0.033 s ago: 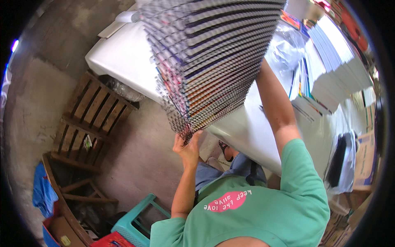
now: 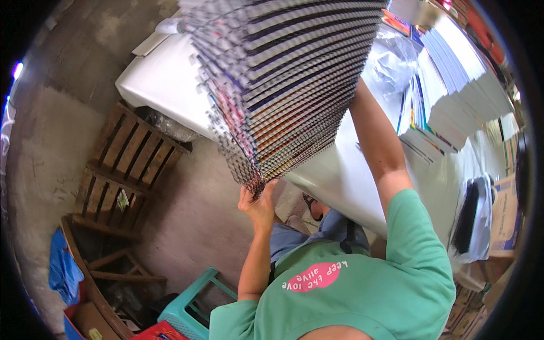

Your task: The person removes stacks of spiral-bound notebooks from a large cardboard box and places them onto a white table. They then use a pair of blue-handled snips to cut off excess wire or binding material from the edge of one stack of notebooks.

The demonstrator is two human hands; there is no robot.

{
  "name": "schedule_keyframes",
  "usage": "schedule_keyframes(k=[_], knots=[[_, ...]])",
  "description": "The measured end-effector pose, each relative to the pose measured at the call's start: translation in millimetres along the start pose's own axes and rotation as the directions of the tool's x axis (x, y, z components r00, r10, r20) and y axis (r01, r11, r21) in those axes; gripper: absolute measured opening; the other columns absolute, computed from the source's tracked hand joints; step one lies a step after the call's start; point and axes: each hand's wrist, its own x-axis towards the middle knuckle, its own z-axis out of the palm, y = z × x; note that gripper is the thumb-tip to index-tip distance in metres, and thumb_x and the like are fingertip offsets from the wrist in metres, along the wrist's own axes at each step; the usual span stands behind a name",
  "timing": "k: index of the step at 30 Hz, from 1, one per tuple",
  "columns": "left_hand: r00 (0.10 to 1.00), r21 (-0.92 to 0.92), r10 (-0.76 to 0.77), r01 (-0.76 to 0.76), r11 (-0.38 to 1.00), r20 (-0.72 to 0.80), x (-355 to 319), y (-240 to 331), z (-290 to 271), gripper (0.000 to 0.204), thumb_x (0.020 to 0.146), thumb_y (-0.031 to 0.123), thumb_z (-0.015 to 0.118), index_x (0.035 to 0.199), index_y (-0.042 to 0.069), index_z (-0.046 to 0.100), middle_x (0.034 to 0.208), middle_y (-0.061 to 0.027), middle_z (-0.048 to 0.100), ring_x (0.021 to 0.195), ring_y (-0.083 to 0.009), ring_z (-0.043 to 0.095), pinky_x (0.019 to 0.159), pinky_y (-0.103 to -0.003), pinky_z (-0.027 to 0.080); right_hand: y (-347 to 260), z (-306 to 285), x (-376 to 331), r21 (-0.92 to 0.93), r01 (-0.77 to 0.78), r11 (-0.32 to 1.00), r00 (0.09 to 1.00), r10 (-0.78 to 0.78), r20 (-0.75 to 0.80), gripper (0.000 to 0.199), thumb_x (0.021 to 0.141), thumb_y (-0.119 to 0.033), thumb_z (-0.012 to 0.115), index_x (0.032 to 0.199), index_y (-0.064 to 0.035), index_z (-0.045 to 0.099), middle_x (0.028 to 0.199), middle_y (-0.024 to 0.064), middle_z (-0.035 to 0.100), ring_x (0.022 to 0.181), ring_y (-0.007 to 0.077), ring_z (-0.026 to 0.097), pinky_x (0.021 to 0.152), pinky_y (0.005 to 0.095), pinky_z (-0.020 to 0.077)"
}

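Concrete floor [image 2: 68, 141] fills the left of the frame, with a wooden pallet [image 2: 127, 164] lying on it at centre left and, lower down, a blue cloth [image 2: 63, 272], a wooden frame [image 2: 113, 272] and a teal plastic stool [image 2: 190, 303] near the bottom edge. Moving right, the left hand [image 2: 258, 204] sits at the middle of the picture, fingers curled up and clamped on the lower corner of a thick fanned stack of spiral-bound notebooks [image 2: 283, 85] (the thumb side cannot be told apart). That stack rises from the hand to the top centre of the frame, tilted, its wire bindings facing left. Behind and under it runs a long table covered in white sheeting [image 2: 164, 79], stretching from upper left down toward the right. The right hand is hidden behind the stack's far edge at upper centre right, only the forearm [image 2: 377, 141] showing, so whether those fingers are spread or closed cannot be told. Further right on the table lie crumpled clear plastic wrap [image 2: 391, 62], then tall piles of white-edged books [image 2: 459, 85], and cardboard boxes [image 2: 504, 215] at the right edge.
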Motion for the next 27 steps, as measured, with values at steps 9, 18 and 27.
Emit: schedule_keyframes(k=[9,18,27], knots=[[0.981,-0.163,-0.104,0.131,0.978,0.167,-8.9,-35.4,-23.0,0.026,0.077,0.002,0.067,0.103,-0.005,0.063,0.098,-0.0051,0.063,0.090,-0.0150,0.058,0.084,-0.027,0.046,8.4,9.2,-2.1,0.110,0.002,0.994,0.999,-0.007,0.044,0.049,0.094,-0.048,0.042,0.115,-0.0070,0.059,0.104,0.0072,0.064,0.091,0.0170,0.061,0.080,0.0333,0.0518],[0.987,-0.621,0.120,-0.026,0.783,0.109,199.7,89.0,-7.5,0.084,0.088,0.071,0.011,0.148,0.011,0.015,0.152,-0.0136,0.015,0.140,-0.0292,0.016,0.114,-0.043,0.004,-70.0,17.0,5.4,0.089,0.074,0.993,0.950,-0.098,0.296,0.049,0.094,-0.048,0.042,0.114,-0.0069,0.059,0.103,0.0068,0.065,0.089,0.0163,0.062,0.078,0.0326,0.0523],[0.976,-0.613,0.112,0.027,0.790,0.188,185.3,75.5,21.7,0.081,0.090,0.068,0.014,0.148,0.012,0.014,0.152,-0.0137,0.014,0.140,-0.0301,0.015,0.114,-0.044,0.005,-66.6,24.7,46.9,0.336,-0.073,0.939,0.808,-0.142,0.572,0.050,0.094,-0.049,0.041,0.113,-0.0069,0.060,0.102,0.0064,0.065,0.088,0.0157,0.063,0.076,0.0318,0.0529]])
